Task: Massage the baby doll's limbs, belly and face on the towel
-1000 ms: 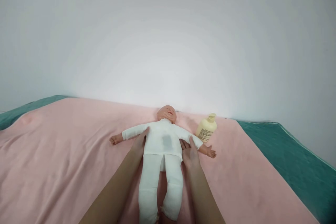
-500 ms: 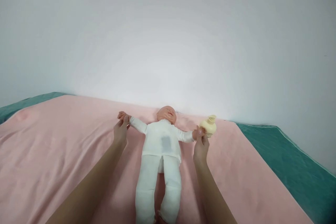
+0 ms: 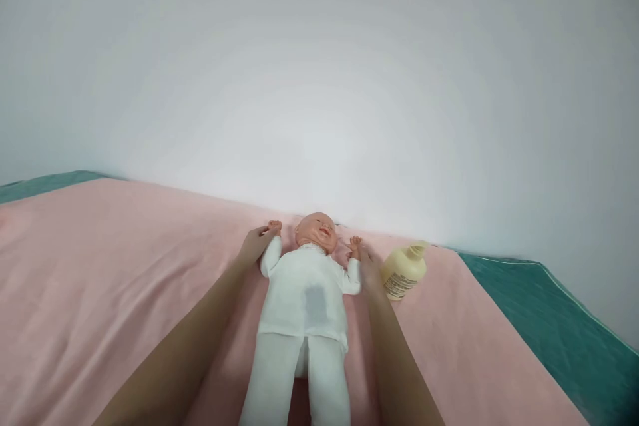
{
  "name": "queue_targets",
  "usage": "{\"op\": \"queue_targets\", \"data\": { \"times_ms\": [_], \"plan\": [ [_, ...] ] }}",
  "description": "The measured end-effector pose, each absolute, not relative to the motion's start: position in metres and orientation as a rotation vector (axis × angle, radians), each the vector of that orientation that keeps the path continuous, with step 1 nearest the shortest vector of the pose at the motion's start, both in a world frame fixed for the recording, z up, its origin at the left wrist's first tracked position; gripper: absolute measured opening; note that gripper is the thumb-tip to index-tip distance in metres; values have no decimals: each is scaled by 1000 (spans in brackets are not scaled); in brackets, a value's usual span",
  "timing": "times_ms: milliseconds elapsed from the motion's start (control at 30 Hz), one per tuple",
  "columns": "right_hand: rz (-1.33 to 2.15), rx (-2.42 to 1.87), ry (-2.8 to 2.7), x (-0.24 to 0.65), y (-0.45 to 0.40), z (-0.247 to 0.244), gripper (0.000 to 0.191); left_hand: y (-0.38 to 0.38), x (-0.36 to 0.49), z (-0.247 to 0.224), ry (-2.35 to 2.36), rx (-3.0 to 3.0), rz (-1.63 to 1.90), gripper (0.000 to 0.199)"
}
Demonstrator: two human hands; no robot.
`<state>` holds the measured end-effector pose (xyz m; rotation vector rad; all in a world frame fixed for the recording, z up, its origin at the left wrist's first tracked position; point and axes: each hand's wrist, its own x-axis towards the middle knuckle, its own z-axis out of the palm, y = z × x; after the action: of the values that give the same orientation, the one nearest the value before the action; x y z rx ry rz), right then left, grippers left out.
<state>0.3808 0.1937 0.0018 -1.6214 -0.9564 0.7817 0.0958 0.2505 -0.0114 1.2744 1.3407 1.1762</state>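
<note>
A baby doll in a white top and trousers lies on its back, its head toward the wall. Both doll arms are bent up at the elbows. My left hand closes on the doll's wrist on the left side of the view, its fingertips partly hidden behind the small fist. On the other side my right hand grips the doll's other forearm near the wrist; most of those fingers are hidden behind it. A pale yellow pump bottle stands just right of my right hand.
A pink blanket with soft folds lies under the doll. Green cloth shows past its right edge and at the far left. The white wall rises right behind the doll's head.
The doll's arms were stretched out sideways; my hands have brought them inward and bent them up beside the head. The pump bottle, partly hidden before, now shows its label.
</note>
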Motion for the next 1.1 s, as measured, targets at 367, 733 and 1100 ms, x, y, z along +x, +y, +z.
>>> {"op": "queue_targets", "data": {
  "times_ms": [367, 733, 1100],
  "plan": [
    [827, -1605, -1023, 382, 216, -12, 43, 258, 97, -10, 1342, 1428, 1101, 44],
    [516, -1330, -1348, 369, 146, 22, 42, 222, 70, 18, 1057, 1307, 1525, 57],
    [410, -1556, -1622, 397, 28, -7, 42, 116, 33, 15, 1467, 1593, 1555, 35]
  ]
}}
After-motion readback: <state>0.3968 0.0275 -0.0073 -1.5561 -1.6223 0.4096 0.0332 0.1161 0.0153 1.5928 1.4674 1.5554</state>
